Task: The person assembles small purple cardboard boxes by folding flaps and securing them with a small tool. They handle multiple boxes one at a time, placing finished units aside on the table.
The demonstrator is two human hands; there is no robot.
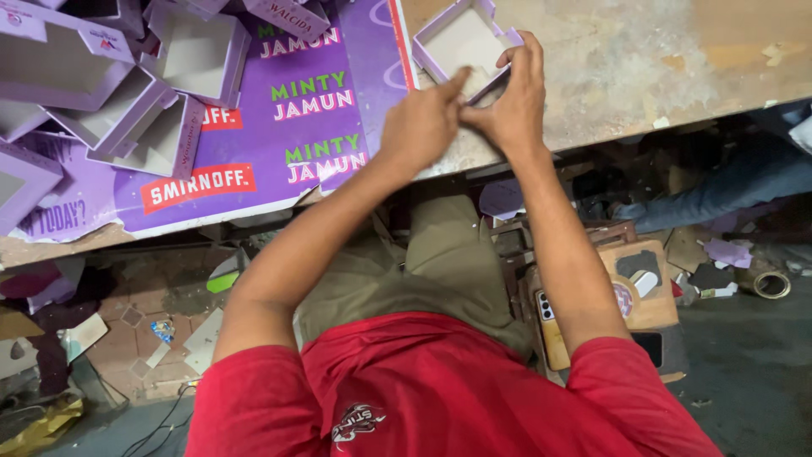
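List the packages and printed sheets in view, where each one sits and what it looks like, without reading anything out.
Small box tray: top centre on the worn table, shallow, purple walls, pale inside; left hand and right hand press its near corner.
Pile of similar trays: top left, jumbled, purple and pale.
Printed sheet: under the pile, flat, purple with red, green and white panels.

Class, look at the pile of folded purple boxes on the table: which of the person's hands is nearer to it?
Left. The left hand is on the side toward the pile; the right hand lies beyond it.

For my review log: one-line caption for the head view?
Left hand and right hand press a small purple tray on a worn workbench.
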